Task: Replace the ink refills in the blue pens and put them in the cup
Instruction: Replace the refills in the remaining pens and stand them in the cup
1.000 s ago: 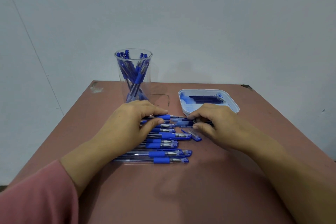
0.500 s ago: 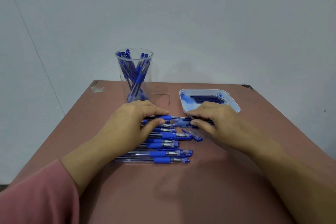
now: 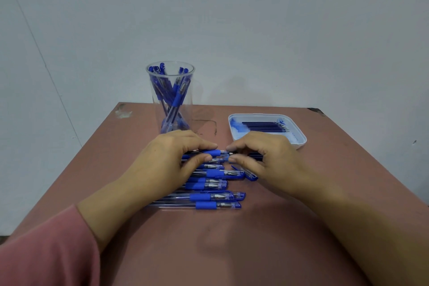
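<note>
My left hand [image 3: 167,160] pinches the blue grip of a blue pen [image 3: 213,153] at the far end of a row of several blue pens [image 3: 209,197] lying on the brown table. Fingers and thumb of my right hand [image 3: 267,160] close round the tip end of that same pen. Dark refills lie partly hidden under my right hand. A clear cup [image 3: 170,97] with several blue pens stands just behind my left hand. Behind my right hand, a white tray [image 3: 301,140] holds several dark refills [image 3: 264,126].
A loose pen cap [image 3: 251,176] lies on the table [image 3: 232,251] beside the row, under my right hand. The table's far edge meets a plain wall. A pink sleeve [image 3: 46,251] covers my left forearm at the bottom left.
My right fingers have slid a little to the left, up to the pen's tip. My left hand has hardly moved.
</note>
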`<state>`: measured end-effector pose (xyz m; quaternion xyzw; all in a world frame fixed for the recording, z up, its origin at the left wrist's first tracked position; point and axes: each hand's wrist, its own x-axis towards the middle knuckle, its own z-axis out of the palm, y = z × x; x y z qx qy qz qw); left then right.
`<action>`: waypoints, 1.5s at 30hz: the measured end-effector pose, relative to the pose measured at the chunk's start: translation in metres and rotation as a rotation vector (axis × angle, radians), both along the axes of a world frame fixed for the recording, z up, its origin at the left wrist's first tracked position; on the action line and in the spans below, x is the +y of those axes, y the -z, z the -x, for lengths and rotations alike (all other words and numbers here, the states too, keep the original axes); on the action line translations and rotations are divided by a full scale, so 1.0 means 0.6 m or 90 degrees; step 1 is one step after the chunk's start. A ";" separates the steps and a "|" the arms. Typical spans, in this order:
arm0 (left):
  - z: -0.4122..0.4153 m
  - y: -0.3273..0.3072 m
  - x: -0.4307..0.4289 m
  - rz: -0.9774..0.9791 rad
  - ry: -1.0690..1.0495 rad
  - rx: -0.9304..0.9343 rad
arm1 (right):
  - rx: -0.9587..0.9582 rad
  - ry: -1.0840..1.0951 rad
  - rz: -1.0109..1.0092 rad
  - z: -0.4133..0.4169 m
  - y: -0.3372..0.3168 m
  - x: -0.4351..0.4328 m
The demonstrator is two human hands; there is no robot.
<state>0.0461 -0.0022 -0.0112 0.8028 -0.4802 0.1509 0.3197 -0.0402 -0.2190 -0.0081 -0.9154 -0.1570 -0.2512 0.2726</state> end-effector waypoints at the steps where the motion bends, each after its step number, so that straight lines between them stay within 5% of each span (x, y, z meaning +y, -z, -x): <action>1: 0.001 0.000 -0.001 0.000 0.001 -0.002 | -0.001 -0.002 -0.002 0.000 0.001 0.002; 6: 0.003 -0.001 -0.002 0.008 -0.003 0.004 | 0.048 -0.004 -0.089 0.003 -0.002 0.006; 22: 0.003 0.000 -0.001 0.014 -0.010 -0.004 | -0.029 0.005 0.078 -0.005 0.001 0.003; 45: 0.000 0.003 -0.003 0.012 -0.010 -0.029 | -0.004 0.018 0.058 -0.001 0.000 0.006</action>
